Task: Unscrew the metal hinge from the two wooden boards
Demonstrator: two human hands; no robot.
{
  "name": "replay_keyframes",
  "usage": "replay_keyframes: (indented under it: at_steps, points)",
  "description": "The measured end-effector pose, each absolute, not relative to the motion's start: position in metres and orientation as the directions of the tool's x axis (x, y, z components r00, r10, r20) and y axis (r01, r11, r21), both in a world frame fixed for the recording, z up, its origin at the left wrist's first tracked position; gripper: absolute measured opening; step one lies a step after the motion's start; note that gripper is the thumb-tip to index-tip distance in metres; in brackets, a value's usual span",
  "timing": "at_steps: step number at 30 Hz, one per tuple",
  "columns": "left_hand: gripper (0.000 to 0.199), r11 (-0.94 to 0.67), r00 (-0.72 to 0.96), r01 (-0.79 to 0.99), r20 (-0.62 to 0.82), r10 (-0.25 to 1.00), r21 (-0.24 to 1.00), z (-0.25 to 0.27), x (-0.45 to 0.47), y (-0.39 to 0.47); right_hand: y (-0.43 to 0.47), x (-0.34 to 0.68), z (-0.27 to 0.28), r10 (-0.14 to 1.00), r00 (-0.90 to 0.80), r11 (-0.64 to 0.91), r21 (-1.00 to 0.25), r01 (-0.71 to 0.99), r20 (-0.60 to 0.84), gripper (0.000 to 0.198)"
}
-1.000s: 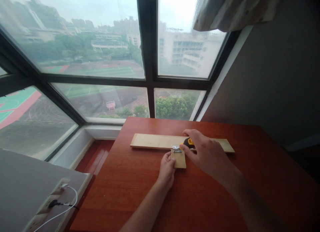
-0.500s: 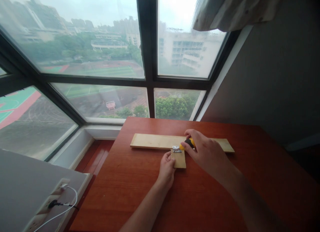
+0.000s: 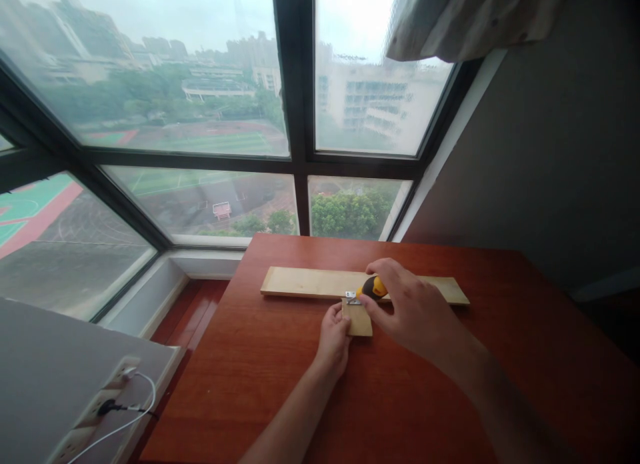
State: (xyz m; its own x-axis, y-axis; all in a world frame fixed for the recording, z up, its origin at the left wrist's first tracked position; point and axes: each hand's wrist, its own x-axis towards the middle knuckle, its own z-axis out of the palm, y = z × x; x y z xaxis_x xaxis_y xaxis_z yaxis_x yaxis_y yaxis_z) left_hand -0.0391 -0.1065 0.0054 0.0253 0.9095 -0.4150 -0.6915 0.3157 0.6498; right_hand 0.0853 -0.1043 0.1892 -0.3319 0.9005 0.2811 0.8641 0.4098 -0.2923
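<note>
My left hand (image 3: 335, 337) grips the left edge of a small wooden board (image 3: 359, 321), its fingers closed on it. A metal hinge (image 3: 352, 297) lies where this board meets a long pale wooden plank (image 3: 305, 282) on the table. My right hand (image 3: 413, 307) is closed around a yellow and black screwdriver (image 3: 374, 288). The screwdriver is tilted, with its tip end at the hinge. Its handle and my right thumb cover part of the hinge, so I cannot make out the screw. Part of the plank is behind my right hand.
Everything rests on a reddish-brown wooden table (image 3: 240, 377). Large windows (image 3: 200, 197) with dark frames stand behind it. A wall socket strip (image 3: 95, 407) with a white cable (image 3: 150, 391) is at the lower left. A curtain (image 3: 465, 24) hangs at the upper right.
My right hand has shifted slightly left and turned, and the screwdriver handle has rotated with it, covering more of the hinge. My left hand and both boards look unmoved.
</note>
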Motion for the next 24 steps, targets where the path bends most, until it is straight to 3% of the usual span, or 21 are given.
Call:
replay_keyframes:
  at_steps: [5,9,13,17,22,24]
  points:
    - [0.045,0.324,0.026,-0.693,-0.427,0.904,0.644,0.0071,-0.0392,-0.1073,-0.1018,0.0859,0.1832,0.924,-0.281,0.351,-0.288,0.891,0.259,0.022]
    - [0.045,0.314,0.020,-0.699,-0.421,0.907,0.643,0.0090,-0.0389,-0.1076,-0.1066,0.0869,0.1898,0.906,-0.331,0.401,-0.288,0.870,0.262,0.033]
    - [0.046,0.311,0.018,-0.698,-0.420,0.908,0.644,0.0089,-0.0388,-0.1074,-0.1054,0.0852,0.1924,0.909,-0.324,0.390,-0.262,0.883,0.261,0.015]
    - [0.047,0.319,0.020,-0.701,-0.429,0.903,0.638,0.0082,-0.0390,-0.1074,-0.0998,0.0873,0.1872,0.884,-0.359,0.443,-0.288,0.849,0.301,0.011]
    - [0.044,0.314,0.020,-0.704,-0.424,0.906,0.637,0.0083,-0.0393,-0.1074,-0.1034,0.0917,0.1863,0.779,-0.486,0.621,-0.385,0.683,0.396,0.049]
    - [0.043,0.309,0.018,-0.706,-0.420,0.907,0.638,0.0083,-0.0394,-0.1075,-0.1047,0.0914,0.1862,0.782,-0.478,0.615,-0.375,0.693,0.401,0.049]
